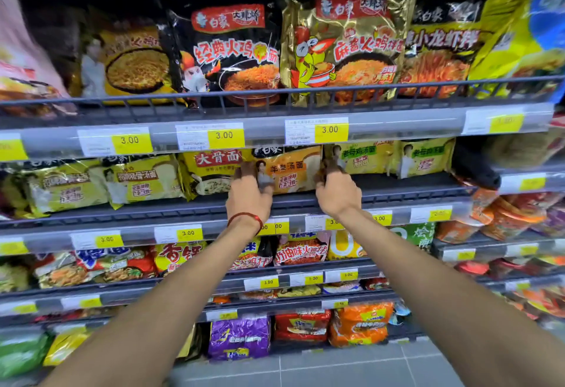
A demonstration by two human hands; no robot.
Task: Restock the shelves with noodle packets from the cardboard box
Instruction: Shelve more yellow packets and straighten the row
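An orange noodle packet [290, 169] stands upright on the second shelf [412, 194] from the top, just under that shelf's price strip. It sits between the two hands. The left hand [249, 194] has its fingers curled over the packet's left edge. The right hand [337, 192] grips the right edge in the same way, though its fingertips are blurred. Both arms reach up from below, and a red cord bracelet [244, 220] circles the left wrist.

Touching the packet on the left is a yellow packet with a red banner [211, 172], tilted a little. Just beside it on the right stand two yellow-green packets [360, 157], with bare shelf in front of them.

On the top shelf above, behind a wire rail, stand a black packet [232, 50], a gold packet [345, 47] and a yellow packet [452, 47]. Yellow price labels [330, 129] marked 3.00 run along the shelf fronts.

The lower shelves hold more noodle packs, among them a purple multipack [240, 339], a red one [302, 325] and an orange one [360, 324] near the grey tiled floor [367, 365].
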